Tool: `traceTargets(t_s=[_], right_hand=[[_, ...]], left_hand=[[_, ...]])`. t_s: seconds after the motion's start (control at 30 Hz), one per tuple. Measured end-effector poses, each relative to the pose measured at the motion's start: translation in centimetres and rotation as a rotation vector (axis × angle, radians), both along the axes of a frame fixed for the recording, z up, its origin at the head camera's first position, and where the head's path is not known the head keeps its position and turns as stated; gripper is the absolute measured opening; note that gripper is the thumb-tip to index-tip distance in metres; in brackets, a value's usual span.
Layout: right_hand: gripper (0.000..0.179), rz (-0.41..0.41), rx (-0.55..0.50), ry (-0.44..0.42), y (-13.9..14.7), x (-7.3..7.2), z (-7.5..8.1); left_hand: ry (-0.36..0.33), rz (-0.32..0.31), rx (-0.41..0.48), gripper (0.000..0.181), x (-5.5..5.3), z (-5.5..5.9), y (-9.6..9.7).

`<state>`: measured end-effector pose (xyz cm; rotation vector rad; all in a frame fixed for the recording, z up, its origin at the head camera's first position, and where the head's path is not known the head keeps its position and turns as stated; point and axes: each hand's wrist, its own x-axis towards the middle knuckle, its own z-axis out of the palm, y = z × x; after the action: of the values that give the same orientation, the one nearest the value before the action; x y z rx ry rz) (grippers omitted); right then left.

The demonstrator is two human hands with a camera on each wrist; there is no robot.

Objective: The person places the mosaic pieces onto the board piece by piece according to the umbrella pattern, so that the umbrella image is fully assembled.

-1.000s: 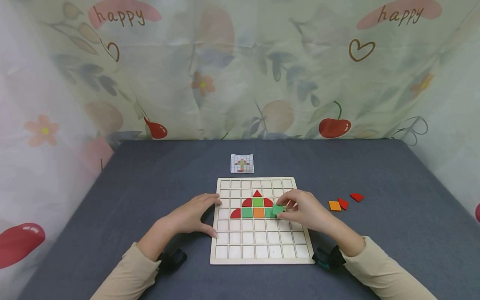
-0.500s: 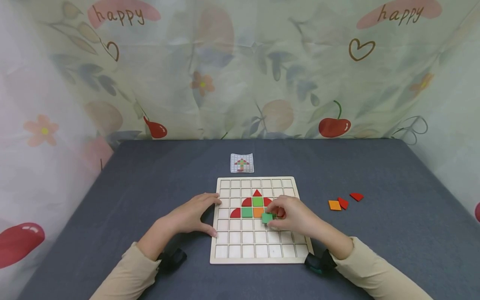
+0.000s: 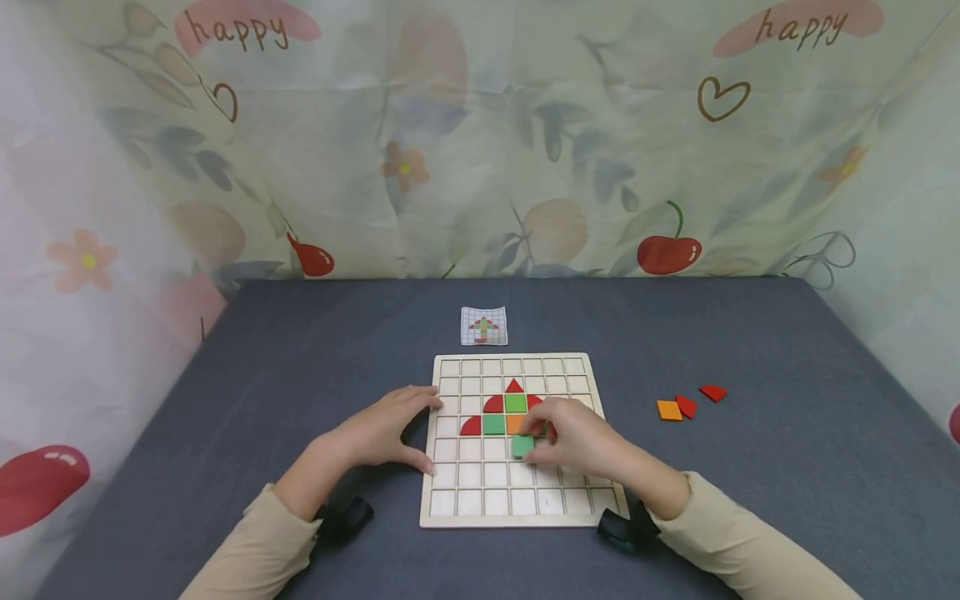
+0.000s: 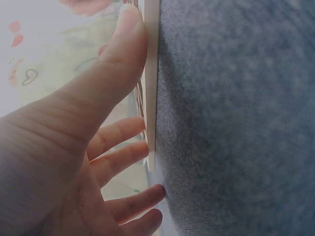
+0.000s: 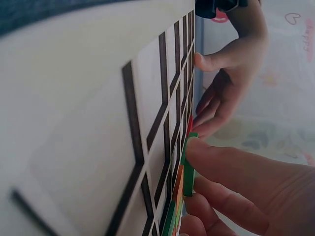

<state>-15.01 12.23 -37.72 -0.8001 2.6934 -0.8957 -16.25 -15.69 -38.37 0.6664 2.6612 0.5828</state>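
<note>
A pale wooden grid board (image 3: pixel 517 522) lies flat on the table. My right hand (image 3: pixel 577 435) pinches a green square tile (image 3: pixel 521 447) between thumb and fingers, just below the orange square tile (image 3: pixel 514 424). In the right wrist view, the held tile (image 5: pixel 189 172) stands on edge close to the board's surface. Set in the grid are red curved-edge pieces (image 3: pixel 471 427), a red triangle (image 3: pixel 513 387) and green squares (image 3: pixel 515 403); my right hand partly covers this pattern. My left hand (image 3: pixel 378 427) touches the board's left edge, thumb and fingers spread along its rim (image 4: pixel 151 93).
A small printed card (image 3: pixel 483 326) with a coloured grid figure lies behind the board. To the right are a loose orange square (image 3: pixel 669 410) and two red curved-edge pieces (image 3: pixel 713 393). A patterned cloth (image 3: pixel 480 167) hangs behind the dark tabletop (image 3: pixel 337 333).
My right hand has carried the green square left and toward me, from the row's right end to below the orange tile. The left hand stays in place.
</note>
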Motion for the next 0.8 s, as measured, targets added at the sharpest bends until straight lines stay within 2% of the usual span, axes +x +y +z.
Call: traceTargets(t_s=[0.33,0.8], right_hand=[[0.019,-0.036,0.050,-0.028,-0.8,-0.1,0.2],[0.018,-0.052,0.068,-0.041,-1.1,-0.1,0.1]], left_hand=[[0.011,-0.001,-0.012,0.084,-0.1,0.0,0.0],[0.005,0.005,-0.010,0.084,0.0,0.2,0.1]])
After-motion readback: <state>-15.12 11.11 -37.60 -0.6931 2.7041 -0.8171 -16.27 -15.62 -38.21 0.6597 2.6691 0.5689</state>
